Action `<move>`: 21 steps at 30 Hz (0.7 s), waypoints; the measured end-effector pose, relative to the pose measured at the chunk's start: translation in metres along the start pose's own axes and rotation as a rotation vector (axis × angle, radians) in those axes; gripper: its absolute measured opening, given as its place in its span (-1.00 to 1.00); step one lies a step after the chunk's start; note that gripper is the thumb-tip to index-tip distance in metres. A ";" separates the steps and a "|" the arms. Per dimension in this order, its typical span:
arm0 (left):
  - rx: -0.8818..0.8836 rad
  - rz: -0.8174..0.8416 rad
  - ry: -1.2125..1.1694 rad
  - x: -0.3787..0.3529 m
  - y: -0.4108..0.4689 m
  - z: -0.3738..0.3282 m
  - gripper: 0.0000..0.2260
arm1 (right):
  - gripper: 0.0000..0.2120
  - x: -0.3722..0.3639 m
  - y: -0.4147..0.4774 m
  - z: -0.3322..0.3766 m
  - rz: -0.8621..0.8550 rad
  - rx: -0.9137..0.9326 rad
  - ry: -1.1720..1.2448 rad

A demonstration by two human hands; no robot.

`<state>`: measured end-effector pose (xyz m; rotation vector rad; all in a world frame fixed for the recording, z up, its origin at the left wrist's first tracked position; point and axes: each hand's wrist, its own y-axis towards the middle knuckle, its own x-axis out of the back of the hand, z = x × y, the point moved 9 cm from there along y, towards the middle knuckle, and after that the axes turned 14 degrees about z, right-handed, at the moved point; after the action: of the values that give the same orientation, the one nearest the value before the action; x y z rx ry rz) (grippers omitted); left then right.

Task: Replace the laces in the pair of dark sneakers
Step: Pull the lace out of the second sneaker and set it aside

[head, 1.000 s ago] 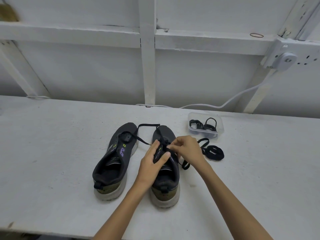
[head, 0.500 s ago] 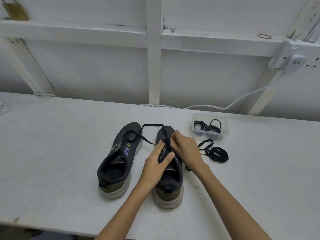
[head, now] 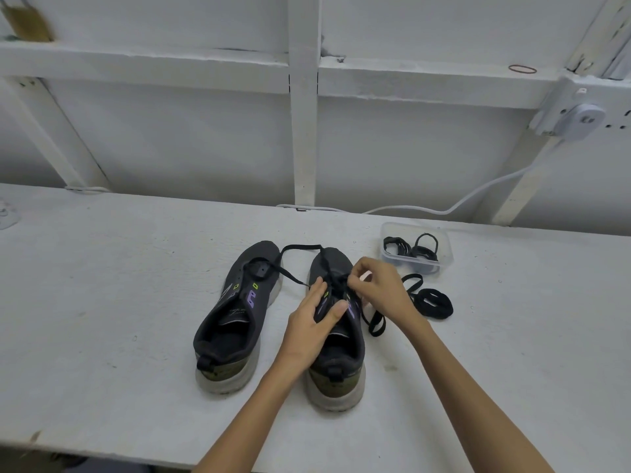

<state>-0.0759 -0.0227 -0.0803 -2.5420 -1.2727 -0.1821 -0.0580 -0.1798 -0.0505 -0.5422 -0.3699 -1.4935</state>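
On the white bench (head: pixel 119 302) two dark sneakers stood side by side with their heels toward the person, and both hands worked at the right sneaker (head: pixel 338 367). The left hand (head: pixel 309 331) lay over that shoe's inner eyelet row, its fingers (head: pixel 317 286) close together and nearly straight along the side of the upper while the thumb pressed across the tongue, so that the flap was held between thumb and fingers. The right hand (head: pixel 384 291) hovered just beyond it over the front eyelets, fingers curled, thumb and forefinger pinching the black lace (head: pixel 302 248) right where it met the eyelets; whether the tip was through a hole could not be told. From that pinch the lace ran forward over the toe, arched left, and draped across the toe of the left sneaker (head: pixel 235 319), whose eyelets stood unlaced, before coming back toward the left fingertips. A further black strand looped on the bench just beside the right sneaker, under the right wrist; whether it belonged to the same lace was unclear. Near it lay a coiled lace (head: pixel 433 303), and behind that a clear tub (head: pixel 444 266) held more black coils. Along the wall behind ran a white cable (head: pixel 478 196).
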 end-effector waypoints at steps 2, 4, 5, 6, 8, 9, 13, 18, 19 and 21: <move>0.004 0.003 0.001 -0.001 0.000 0.000 -0.38 | -0.92 0.004 0.002 0.000 -0.053 0.011 0.038; 0.006 -0.006 -0.001 -0.001 0.000 0.000 -0.39 | -0.91 0.000 0.002 -0.005 -0.034 -0.014 0.133; 0.008 -0.012 -0.002 0.000 0.000 0.001 -0.40 | -0.90 -0.003 0.001 -0.009 0.004 -0.041 0.224; 0.012 -0.015 -0.003 0.000 0.000 0.001 -0.40 | -0.87 -0.006 -0.001 -0.014 0.052 -0.077 0.320; 0.015 -0.018 -0.007 0.000 -0.001 0.002 -0.40 | -0.78 -0.009 -0.007 -0.021 0.133 -0.132 0.386; 0.015 -0.020 -0.006 0.000 -0.001 0.002 -0.41 | -0.77 -0.010 -0.009 -0.023 0.155 -0.139 0.362; 0.018 -0.022 -0.009 0.000 -0.001 0.002 -0.40 | -0.89 -0.014 -0.009 -0.015 0.147 -0.094 0.341; 0.026 -0.019 -0.005 -0.001 -0.001 0.002 -0.37 | -0.88 0.021 -0.002 -0.007 -0.056 -0.080 0.402; 0.027 -0.021 -0.007 -0.001 -0.001 0.002 -0.38 | -0.87 0.023 -0.002 -0.006 -0.067 -0.079 0.413; 0.028 -0.027 -0.010 0.000 -0.002 0.002 -0.39 | -0.86 0.016 -0.005 -0.007 -0.020 -0.102 0.417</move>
<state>-0.0777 -0.0213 -0.0823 -2.5069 -1.3042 -0.1558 -0.0628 -0.1972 -0.0470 -0.2952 0.0265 -1.6060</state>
